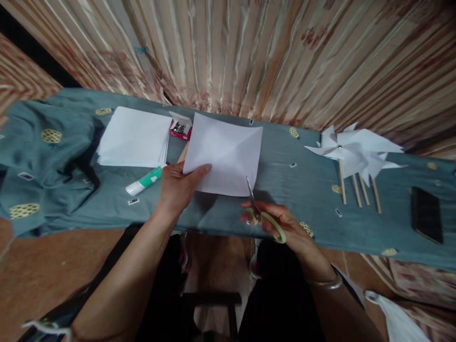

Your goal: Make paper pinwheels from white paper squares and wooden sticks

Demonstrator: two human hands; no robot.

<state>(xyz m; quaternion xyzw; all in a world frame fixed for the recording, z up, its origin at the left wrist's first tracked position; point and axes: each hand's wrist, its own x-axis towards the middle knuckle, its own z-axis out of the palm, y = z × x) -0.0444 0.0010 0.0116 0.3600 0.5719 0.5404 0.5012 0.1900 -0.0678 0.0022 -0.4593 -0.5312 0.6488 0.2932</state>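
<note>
My left hand [180, 184] grips the left edge of a creased square sheet of white paper [228, 152], thumb on top and fingers hidden beneath. The sheet is held up over the cloth, with faint fold lines meeting near its middle. In my right hand [281, 221] is a pair of scissors [272, 226] with pale green handles, my fingers through the loops. Their blades point up at the lower right corner of the sheet and overlap it in view. Whether the blades are parted I cannot make out.
A stack of white paper [135, 135] lies left, beside a green-and-white glue stick [145, 180] and a small red box [181, 127] of metal pieces. Several paper pinwheels [359, 147] on wooden sticks lie right, near a black phone [426, 214]. A blue-green cloth [285, 185] covers the bench.
</note>
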